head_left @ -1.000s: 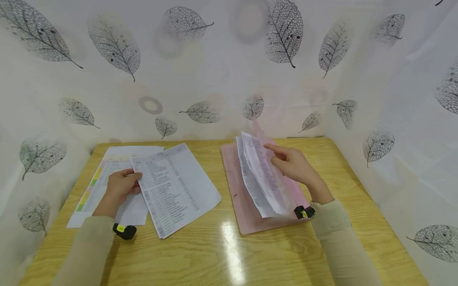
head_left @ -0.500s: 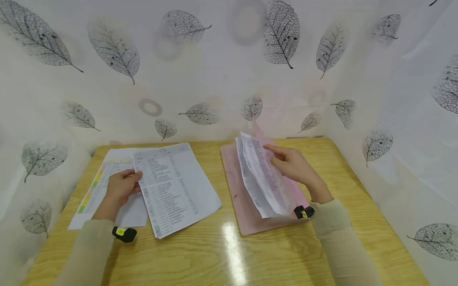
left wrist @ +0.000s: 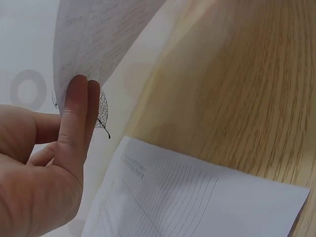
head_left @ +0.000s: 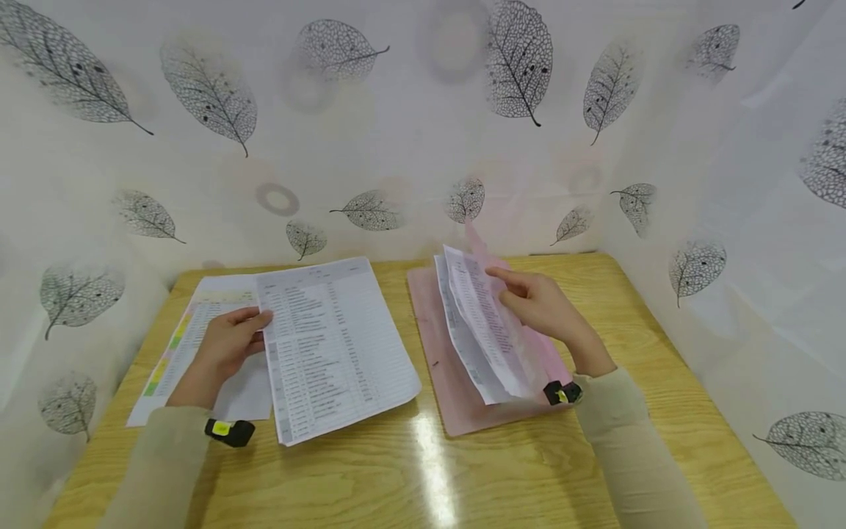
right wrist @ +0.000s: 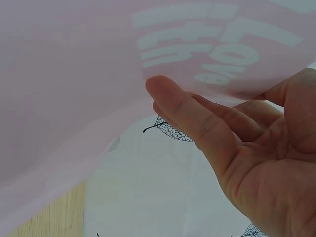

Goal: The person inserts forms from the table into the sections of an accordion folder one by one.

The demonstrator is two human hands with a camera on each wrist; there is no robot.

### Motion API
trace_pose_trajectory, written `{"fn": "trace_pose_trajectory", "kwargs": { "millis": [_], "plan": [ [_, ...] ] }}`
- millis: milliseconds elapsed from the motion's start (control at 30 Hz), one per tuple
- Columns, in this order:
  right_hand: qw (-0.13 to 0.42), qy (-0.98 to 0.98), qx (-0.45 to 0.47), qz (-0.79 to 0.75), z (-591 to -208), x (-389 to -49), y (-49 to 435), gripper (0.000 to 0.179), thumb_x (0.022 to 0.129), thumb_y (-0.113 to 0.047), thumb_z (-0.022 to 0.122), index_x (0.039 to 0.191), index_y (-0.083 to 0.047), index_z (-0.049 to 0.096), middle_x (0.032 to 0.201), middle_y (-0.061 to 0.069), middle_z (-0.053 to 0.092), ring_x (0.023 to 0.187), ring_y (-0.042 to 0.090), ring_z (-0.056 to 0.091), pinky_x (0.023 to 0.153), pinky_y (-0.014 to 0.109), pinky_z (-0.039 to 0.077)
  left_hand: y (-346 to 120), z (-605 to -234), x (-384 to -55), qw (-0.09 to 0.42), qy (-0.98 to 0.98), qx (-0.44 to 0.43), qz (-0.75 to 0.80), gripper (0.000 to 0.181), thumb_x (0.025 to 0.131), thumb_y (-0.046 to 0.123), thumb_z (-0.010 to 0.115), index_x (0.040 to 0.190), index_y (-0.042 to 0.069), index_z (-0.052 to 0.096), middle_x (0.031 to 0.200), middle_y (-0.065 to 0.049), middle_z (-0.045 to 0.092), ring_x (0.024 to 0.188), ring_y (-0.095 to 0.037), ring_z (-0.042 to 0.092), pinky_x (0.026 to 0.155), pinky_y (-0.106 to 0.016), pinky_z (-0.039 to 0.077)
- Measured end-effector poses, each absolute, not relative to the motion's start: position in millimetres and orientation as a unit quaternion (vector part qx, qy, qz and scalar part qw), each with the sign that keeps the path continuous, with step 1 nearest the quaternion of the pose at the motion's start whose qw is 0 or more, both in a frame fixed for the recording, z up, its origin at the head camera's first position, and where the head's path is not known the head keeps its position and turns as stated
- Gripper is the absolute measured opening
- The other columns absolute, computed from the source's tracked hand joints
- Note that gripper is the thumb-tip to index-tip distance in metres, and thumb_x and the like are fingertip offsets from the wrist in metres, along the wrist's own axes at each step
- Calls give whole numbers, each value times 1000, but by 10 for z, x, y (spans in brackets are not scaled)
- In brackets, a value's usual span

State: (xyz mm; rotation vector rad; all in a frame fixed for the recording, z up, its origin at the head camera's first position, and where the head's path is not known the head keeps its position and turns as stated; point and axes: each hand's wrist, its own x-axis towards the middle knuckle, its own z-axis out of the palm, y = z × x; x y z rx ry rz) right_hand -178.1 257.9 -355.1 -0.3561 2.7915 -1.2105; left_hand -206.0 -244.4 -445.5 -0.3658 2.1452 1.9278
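Observation:
My left hand [head_left: 233, 349] pinches the left edge of a printed sheet [head_left: 340, 353], lifted and slightly curved. In the left wrist view the fingers [left wrist: 75, 113] lie behind the raised sheet [left wrist: 98, 39]. Under that hand lies a white sheet with coloured strips [head_left: 181, 342], partly covered. Over on the right, my right hand [head_left: 545, 307] holds up the cover of a pink folder [head_left: 432, 382], thumb on one side and fingers on the other. Several printed sheets [head_left: 479, 330] stand tilted within the folder. White lettering shows on the pink cover [right wrist: 74, 84] in the right wrist view.
A wooden table [head_left: 370, 485] carries everything. Behind and beside it hangs a pale curtain [head_left: 410, 132] with a leaf print. In the left wrist view, another printed sheet [left wrist: 197, 197] lies on the table. A small black wrist camera [head_left: 230, 432] is on the left cuff.
My left hand has moved slightly right and up with the printed sheet, which has turned more upright and come nearer the folder. The right hand and the pink folder have stayed put.

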Motion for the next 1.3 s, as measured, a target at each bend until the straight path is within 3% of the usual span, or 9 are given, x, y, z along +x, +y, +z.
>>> {"fn": "trace_pose_trajectory", "kwargs": {
  "millis": [467, 1300],
  "plan": [
    [36, 913, -118, -389, -3541, -1773, 2566, 47, 103, -12, 56, 149, -16, 62, 59, -6, 40, 50, 10, 45, 47, 22, 37, -2264, -4407, -2063, 124, 740, -99, 654, 65, 107, 25, 63, 158, -8, 38, 87, 21, 69, 79, 0, 70, 71, -18, 62],
    [38, 913, -116, -390, -3539, -1763, 2560, 47, 102, -12, 56, 149, -16, 61, 60, -5, 40, 51, 10, 46, 48, 21, 37, -1845, -4397, -2130, 134, 738, -65, 658, 56, 109, 21, 60, 154, -8, 45, 91, 12, 70, 78, -3, 70, 70, -19, 62]
  ]
}}
